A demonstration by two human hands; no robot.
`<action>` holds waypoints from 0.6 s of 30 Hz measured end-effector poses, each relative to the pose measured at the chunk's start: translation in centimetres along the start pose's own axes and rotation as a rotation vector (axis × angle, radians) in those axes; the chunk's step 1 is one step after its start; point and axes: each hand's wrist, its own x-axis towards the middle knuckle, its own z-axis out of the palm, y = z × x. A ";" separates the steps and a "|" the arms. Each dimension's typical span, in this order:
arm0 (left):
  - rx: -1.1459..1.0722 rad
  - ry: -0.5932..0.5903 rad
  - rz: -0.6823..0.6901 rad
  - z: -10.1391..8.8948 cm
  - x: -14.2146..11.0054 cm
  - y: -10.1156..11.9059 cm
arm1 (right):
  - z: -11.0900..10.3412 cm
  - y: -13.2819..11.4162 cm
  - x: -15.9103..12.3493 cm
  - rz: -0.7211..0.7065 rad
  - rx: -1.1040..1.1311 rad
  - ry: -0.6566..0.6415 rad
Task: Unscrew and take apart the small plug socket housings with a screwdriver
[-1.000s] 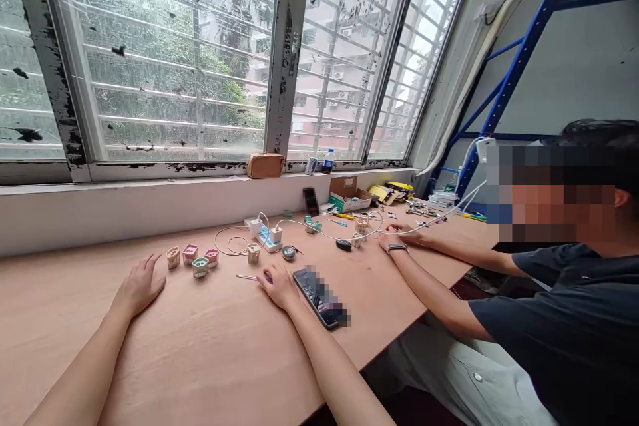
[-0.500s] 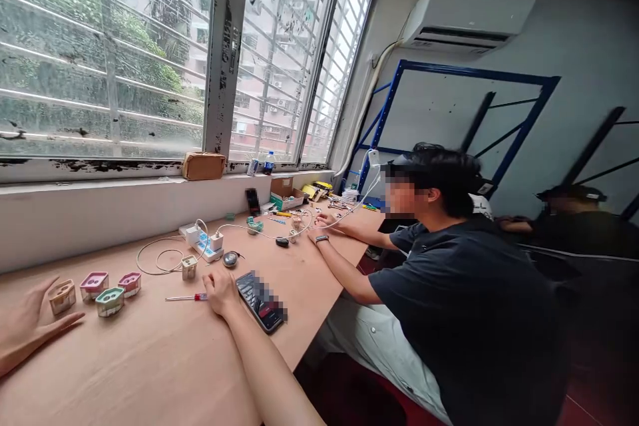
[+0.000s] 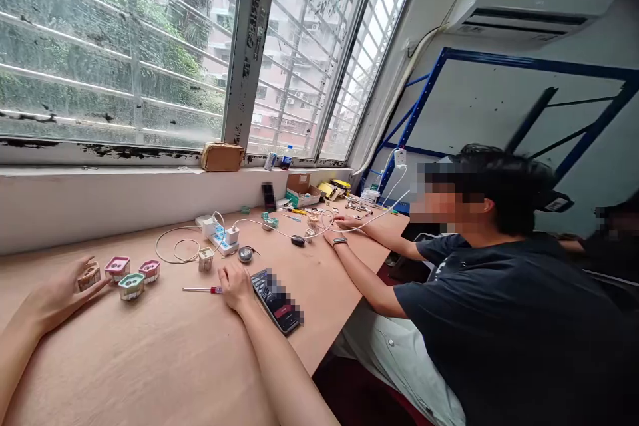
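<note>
My left hand (image 3: 58, 294) lies at the left of the table with thumb and fingers spread around an orange-brown pencil sharpener (image 3: 90, 277). The fingers partly cover it, and I cannot tell whether they touch it. Beside it stand a pink sharpener (image 3: 117, 267), a green one (image 3: 132, 286) and a smaller pink one (image 3: 150, 271), all with two holes on top and clear bodies. My right hand (image 3: 236, 285) rests on the table, fingers curled over the red handle of a screwdriver (image 3: 200, 289). The screwdriver's shaft points left; most of its handle is hidden.
A phone (image 3: 277, 303) lies right of my right hand. Behind are a beige sharpener (image 3: 206, 259), a round metal object (image 3: 245, 253), a power strip (image 3: 223, 239) with cables and a black object (image 3: 297, 240). A co-worker (image 3: 479, 293) sits at the right, hands on the table.
The view has swung, so the scene sits further right. My left hand has moved in closer around the orange-brown sharpener. My right hand stays on the screwdriver.
</note>
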 end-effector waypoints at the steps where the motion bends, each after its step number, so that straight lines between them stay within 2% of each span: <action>1: -0.023 -0.021 -0.006 0.0 0.1 0.0 | 0.0 0.0 0.0 -0.011 -0.002 -0.005; 5: -0.021 0.015 -0.024 0.1 0.5 0.6 | 0.1 0.1 0.4 -0.047 -0.002 -0.016; 9: 0.031 0.141 0.043 0.1 0.5 1.4 | 0.5 0.2 1.1 -0.054 0.027 -0.004; 13: 0.035 0.222 0.051 -0.1 -0.1 2.2 | 1.0 0.1 1.8 -0.062 0.068 0.013; 18: 0.021 0.229 0.055 -0.2 -0.3 1.8 | 1.1 -0.4 2.2 -0.087 0.079 0.012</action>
